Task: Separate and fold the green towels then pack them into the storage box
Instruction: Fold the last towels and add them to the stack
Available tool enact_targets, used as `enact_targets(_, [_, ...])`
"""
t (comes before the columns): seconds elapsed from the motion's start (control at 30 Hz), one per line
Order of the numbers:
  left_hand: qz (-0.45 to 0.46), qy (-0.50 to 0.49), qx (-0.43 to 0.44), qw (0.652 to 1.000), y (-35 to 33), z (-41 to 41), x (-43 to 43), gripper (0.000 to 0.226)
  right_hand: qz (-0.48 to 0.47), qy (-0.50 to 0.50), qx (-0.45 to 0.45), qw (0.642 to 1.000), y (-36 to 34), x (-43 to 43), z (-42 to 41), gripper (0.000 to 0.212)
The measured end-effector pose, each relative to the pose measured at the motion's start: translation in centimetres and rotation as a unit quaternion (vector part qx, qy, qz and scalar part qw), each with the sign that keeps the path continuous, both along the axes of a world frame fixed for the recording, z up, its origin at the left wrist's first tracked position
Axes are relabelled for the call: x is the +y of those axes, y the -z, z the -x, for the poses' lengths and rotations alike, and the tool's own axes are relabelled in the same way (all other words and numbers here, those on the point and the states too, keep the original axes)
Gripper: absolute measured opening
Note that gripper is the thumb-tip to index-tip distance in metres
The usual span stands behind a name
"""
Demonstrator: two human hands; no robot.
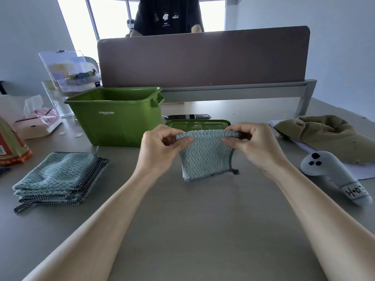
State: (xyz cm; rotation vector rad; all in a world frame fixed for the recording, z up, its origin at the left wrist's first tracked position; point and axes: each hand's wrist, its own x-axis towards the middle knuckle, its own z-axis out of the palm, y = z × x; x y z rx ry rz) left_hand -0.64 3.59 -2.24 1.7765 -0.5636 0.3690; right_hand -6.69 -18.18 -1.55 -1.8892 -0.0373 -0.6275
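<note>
Head view: left hand and right hand hold one green towel up just in front-right of the storage box. Each grip pinches a top corner, and the towel hangs just above the tabletop. The box is open, with its lid flat just to its right. The towel stack sits front-left of the box, looks folded, not packed. The box floor is hidden, contents unknown. My read: folding is well along; packing the stack and this towel is still to do.
</note>
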Motion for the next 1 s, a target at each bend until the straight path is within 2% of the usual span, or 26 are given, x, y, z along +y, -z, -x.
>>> enact_targets(0.07, [0.006,0.013,-0.001,1.0,-0.3,0.0,-0.1,0.019,-0.016,0.004,0.0,1.0,-0.2,0.0,-0.1,0.013])
enact_targets(0.17, [0.087,0.096,0.081,0.988,-0.3,0.6,-0.7,0.014,-0.102,-0.063,0.027,0.992,-0.3,0.8,-0.1,0.005])
enact_targets(0.27, [0.137,0.122,0.162,0.969,0.2,0.8,-1.7,0.019,-0.214,-0.115,0.055,0.969,-0.2,1.5,-0.1,0.011])
enact_targets(0.37, [0.152,0.127,0.195,0.961,0.7,1.0,-2.2,0.016,-0.273,-0.109,0.067,0.953,0.1,1.8,-0.3,0.012])
enact_targets(0.5, [0.183,0.203,0.25,0.929,1.1,1.1,-2.2,0.061,-0.309,-0.09,0.073,0.944,0.1,1.9,-0.2,0.012])
enact_targets(0.63, [0.172,0.214,0.23,0.933,1.3,1.0,-2.1,0.075,-0.305,-0.05,0.068,0.949,0.4,1.5,-0.5,0.014])
enact_targets(0.83, [0.173,0.234,0.197,0.936,1.5,0.5,-1.5,0.062,-0.311,-0.04,0.041,0.949,0.8,0.9,-0.7,0.031])
enact_targets(0.93, [0.109,0.234,0.164,0.952,1.8,0.3,-1.4,0.035,-0.297,-0.037,0.047,0.953,1.0,0.7,-0.6,0.038])
enact_targets(1.0, [0.071,0.231,0.175,0.954,2.2,0.3,-1.5,0.027,-0.291,-0.036,0.055,0.954,1.1,0.5,-0.6,0.041])
